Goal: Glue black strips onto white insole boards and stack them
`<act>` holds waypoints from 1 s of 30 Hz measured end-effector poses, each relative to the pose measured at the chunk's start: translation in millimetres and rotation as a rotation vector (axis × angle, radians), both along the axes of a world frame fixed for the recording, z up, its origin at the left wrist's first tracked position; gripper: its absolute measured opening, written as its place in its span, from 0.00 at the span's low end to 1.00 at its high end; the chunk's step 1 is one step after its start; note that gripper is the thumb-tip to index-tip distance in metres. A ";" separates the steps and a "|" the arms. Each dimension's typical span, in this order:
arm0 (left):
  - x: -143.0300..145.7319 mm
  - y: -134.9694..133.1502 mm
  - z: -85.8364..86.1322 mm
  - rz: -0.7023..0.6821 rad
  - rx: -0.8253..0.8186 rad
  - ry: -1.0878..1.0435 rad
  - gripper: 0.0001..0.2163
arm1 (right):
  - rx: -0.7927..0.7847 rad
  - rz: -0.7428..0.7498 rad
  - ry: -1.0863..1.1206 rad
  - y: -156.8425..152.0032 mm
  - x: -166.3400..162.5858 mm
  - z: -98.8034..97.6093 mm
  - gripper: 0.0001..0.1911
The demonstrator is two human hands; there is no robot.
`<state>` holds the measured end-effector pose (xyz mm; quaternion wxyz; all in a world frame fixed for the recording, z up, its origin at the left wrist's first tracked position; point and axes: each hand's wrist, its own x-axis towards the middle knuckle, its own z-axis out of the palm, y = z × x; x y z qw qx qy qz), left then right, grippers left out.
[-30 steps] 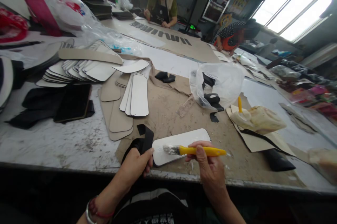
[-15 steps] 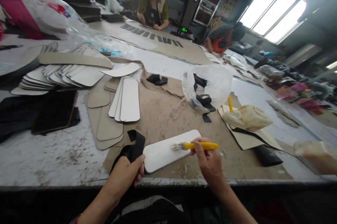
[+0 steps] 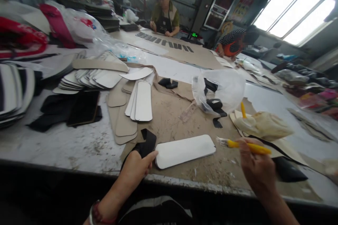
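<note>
We are gripping a black strip (image 3: 150, 144) in our left hand (image 3: 135, 166), its thumb touching a long white panel (image 3: 186, 151), round-cornered and thinly dark-edged, lying on stained brown sheeting (image 3: 171, 119). Our right hand (image 3: 256, 165) is clasping a yellow brush (image 3: 232, 144).

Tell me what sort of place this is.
Probably a workshop for handwork on cut pieces: stacked pale panels lie on the table, a yellow-handled brush is in the right hand, and an aproned person stands farther back.
</note>
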<state>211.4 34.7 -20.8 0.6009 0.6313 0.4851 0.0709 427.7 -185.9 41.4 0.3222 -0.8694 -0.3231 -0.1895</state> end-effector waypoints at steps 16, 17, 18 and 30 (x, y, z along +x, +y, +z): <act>-39.7 -40.3 41.7 0.203 -0.326 -0.622 0.16 | -0.173 0.896 1.482 145.4 -124.1 17.4 0.23; -41.0 -41.5 39.0 0.200 -0.335 -0.625 0.16 | -0.161 0.913 1.537 146.9 -127.7 18.3 0.23; -42.1 -42.5 36.3 0.196 -0.342 -0.628 0.16 | -0.158 0.927 1.580 147.9 -130.3 19.2 0.22; -49.2 -39.4 21.3 0.068 -0.446 -0.503 0.17 | 0.181 0.441 1.571 134.9 -94.8 24.3 0.23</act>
